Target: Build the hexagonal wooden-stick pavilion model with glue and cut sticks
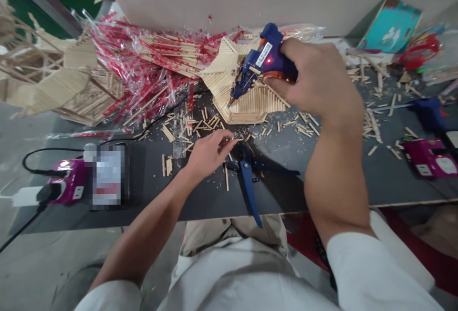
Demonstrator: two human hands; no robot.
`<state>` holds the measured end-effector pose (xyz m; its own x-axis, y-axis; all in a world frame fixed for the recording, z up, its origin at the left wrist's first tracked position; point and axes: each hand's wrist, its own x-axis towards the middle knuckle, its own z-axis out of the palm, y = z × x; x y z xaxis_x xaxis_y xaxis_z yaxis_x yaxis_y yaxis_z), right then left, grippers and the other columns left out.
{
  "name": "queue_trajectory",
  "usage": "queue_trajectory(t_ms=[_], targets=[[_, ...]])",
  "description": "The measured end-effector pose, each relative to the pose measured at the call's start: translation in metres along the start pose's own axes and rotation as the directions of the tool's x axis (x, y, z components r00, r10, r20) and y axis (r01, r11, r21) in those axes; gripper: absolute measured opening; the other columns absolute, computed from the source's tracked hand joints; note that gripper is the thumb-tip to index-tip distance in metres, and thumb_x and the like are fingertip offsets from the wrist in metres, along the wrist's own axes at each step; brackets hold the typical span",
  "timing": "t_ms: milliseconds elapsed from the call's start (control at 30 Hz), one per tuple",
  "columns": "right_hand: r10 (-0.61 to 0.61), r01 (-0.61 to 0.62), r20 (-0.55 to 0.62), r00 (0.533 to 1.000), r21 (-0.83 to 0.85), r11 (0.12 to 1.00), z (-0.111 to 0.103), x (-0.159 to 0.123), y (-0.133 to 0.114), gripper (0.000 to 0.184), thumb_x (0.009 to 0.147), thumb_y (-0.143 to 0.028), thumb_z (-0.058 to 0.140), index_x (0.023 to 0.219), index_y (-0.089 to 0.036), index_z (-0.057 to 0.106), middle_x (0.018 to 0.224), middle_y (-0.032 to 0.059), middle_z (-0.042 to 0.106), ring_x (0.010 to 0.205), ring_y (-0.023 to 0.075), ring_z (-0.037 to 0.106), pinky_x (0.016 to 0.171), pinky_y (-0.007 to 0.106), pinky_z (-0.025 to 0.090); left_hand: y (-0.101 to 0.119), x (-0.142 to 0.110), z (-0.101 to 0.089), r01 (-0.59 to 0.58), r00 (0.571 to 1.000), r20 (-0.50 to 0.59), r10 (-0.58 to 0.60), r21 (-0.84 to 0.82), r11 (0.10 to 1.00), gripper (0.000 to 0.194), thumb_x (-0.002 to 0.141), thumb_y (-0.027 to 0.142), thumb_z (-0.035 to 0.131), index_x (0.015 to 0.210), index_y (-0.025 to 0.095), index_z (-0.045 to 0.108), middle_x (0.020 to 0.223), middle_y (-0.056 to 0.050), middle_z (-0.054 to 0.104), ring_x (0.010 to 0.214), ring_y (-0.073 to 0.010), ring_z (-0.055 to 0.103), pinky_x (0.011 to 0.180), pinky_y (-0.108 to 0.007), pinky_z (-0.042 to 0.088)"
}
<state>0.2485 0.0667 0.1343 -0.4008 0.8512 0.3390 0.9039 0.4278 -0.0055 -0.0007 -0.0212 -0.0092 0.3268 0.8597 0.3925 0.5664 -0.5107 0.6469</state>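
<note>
My right hand (311, 77) grips a dark blue hot glue gun (266, 63) with a small red light lit on its side. The gun tilts down to the left, its nozzle at the near left part of a model made of wooden sticks (246, 106); I cannot tell whether it touches. Lower down, my left hand (213, 153) pinches a short wooden stick (239, 139) between thumb and fingers. Just right of and below that hand lie blue-handled cutters (248, 187). Cut stick pieces (211, 124) are strewn between the left hand and the model.
Plastic-wrapped chopsticks (171, 53) heap at the back left, beside another stick model (64, 72). A phone (109, 175) and a purple power adapter (69, 180) with cables lie left. A second purple adapter (429, 158) and a blue glue gun (429, 113) are right.
</note>
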Motion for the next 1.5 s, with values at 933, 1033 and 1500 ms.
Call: queue_trajectory(t_ms=[933,1033,1500], targets=[[-0.025,0.030,-0.061,0.998,0.081,0.996,-0.003,0.000,0.002,0.028,0.089,-0.045,0.076,0.100,-0.028,0.057,0.111,0.0128,0.080,0.094,0.0380,0.073,0.073,0.041,0.044,-0.006,-0.002,0.004,-0.036,0.995,-0.093,0.043,0.072,0.997,0.020,0.101,0.042,0.069,0.101,0.022,0.069,0.078,0.003,0.077,0.063,-0.0094,0.071,0.061,-0.021,0.050],[-0.027,0.031,-0.060,0.998,0.079,0.996,-0.003,-0.001,0.002,0.028,0.090,-0.047,0.075,0.098,-0.028,0.056,0.108,0.0125,0.079,0.094,0.0379,0.072,0.073,0.040,0.043,-0.008,-0.002,0.004,-0.017,0.996,-0.085,0.023,0.074,0.997,0.022,0.102,0.044,0.068,0.103,0.022,0.069,0.079,0.002,0.077,0.063,-0.0095,0.071,0.061,-0.021,0.051],[-0.038,0.049,-0.094,0.995,0.122,0.991,-0.004,-0.002,0.001,0.021,0.090,-0.043,0.072,0.098,-0.027,0.061,0.107,0.0094,0.079,0.087,0.0322,0.071,0.073,0.040,0.045,-0.015,-0.002,0.003,0.029,0.995,-0.091,-0.029,0.003,1.000,0.024,0.102,0.046,0.066,0.106,0.022,0.067,0.089,-0.001,0.081,0.073,-0.0117,0.077,0.067,-0.022,0.057]])
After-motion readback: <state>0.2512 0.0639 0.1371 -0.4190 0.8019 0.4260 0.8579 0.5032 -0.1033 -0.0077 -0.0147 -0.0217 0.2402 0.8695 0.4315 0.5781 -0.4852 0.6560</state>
